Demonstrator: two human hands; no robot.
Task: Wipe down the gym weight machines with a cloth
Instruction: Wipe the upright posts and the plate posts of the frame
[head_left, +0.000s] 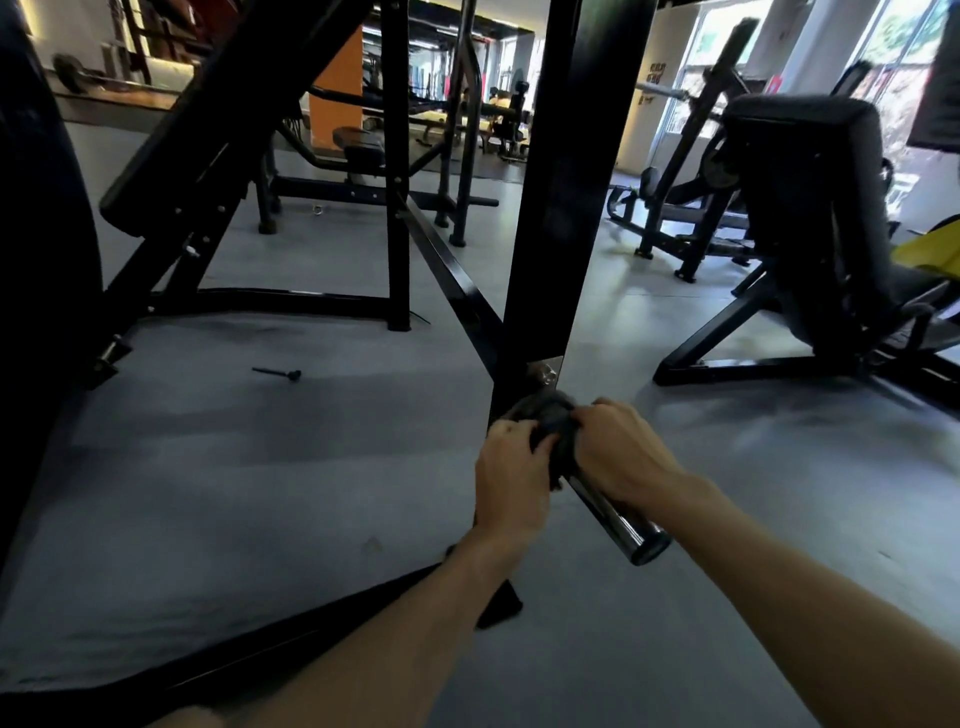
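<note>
- My left hand (511, 470) and my right hand (618, 449) are both curled tight around a dark cloth (553, 421).
- The cloth is wrapped around a shiny metal bar (618, 519) that sticks out toward me, up where the bar meets a tall black post (561, 208).
- The bare end of the bar pokes out below my right hand.
- A little black pin (278, 372) lies on the gray floor (260, 467) to the left, well apart from my hands.
- Farther back on the left stands a black frame with a slanted pad (218, 119).
- On the right sits a black padded seat machine (810, 218).
</note>
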